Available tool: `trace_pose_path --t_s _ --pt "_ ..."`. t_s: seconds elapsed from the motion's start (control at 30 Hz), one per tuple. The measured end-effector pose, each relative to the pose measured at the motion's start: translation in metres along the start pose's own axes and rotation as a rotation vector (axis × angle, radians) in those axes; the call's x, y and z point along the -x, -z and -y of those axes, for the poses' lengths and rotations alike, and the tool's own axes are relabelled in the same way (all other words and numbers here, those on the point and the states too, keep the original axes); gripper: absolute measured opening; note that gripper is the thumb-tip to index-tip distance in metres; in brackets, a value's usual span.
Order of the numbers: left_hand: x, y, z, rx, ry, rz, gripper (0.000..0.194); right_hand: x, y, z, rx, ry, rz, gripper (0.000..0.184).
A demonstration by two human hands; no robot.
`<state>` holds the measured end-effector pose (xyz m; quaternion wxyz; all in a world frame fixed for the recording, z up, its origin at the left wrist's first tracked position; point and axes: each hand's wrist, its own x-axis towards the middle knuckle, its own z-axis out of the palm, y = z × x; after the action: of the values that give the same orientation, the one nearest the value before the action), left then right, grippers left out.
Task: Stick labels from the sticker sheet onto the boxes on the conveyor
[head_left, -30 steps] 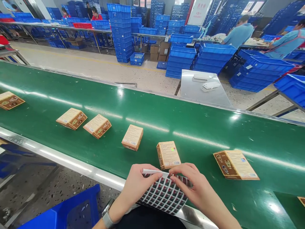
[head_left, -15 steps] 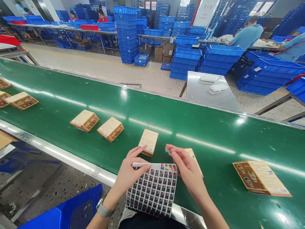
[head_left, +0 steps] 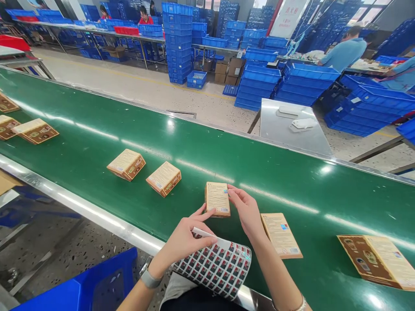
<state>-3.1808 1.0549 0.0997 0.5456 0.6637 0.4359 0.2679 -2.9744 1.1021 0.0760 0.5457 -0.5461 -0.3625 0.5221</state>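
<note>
My left hand [head_left: 191, 237] pinches the top edge of a curled sheet of stickers [head_left: 214, 265], printed in rows of small dark and red squares. Its index finger reaches onto the lower part of a cream and brown box [head_left: 216, 196] lying on the green belt. At that box's upper right edge, the fingertips of my right hand [head_left: 244, 209] press together on a small shiny blue sticker [head_left: 226, 191]. Beside my right wrist lies another box [head_left: 281, 235] with a blue and red sticker on its face. Farther right is a tilted box [head_left: 379, 261], also stickered.
More boxes rest on the green conveyor [head_left: 181, 142] to the left, two of them close by [head_left: 164, 178]. Beyond the belt stand a metal table [head_left: 292, 129] and stacked blue crates [head_left: 177, 43]. Co-workers sit farther back. A blue plastic stool [head_left: 81, 285] is at lower left.
My right hand has carried the small sticker left onto the middle box's edge. The boxes have shifted right in view, and the sticker sheet has tilted.
</note>
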Motion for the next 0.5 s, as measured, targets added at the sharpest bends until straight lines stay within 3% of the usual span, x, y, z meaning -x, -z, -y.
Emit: trace_pose_path --t_s 0.2,0.5 --pt "0.000 -0.007 -0.006 -0.003 -0.009 0.064 0.008 0.009 -0.005 -0.008 0.055 0.037 -0.132 0.037" --pt "-0.009 -0.025 -0.003 -0.003 -0.007 0.129 0.009 0.014 0.015 -0.014 0.282 0.132 -0.223 0.032"
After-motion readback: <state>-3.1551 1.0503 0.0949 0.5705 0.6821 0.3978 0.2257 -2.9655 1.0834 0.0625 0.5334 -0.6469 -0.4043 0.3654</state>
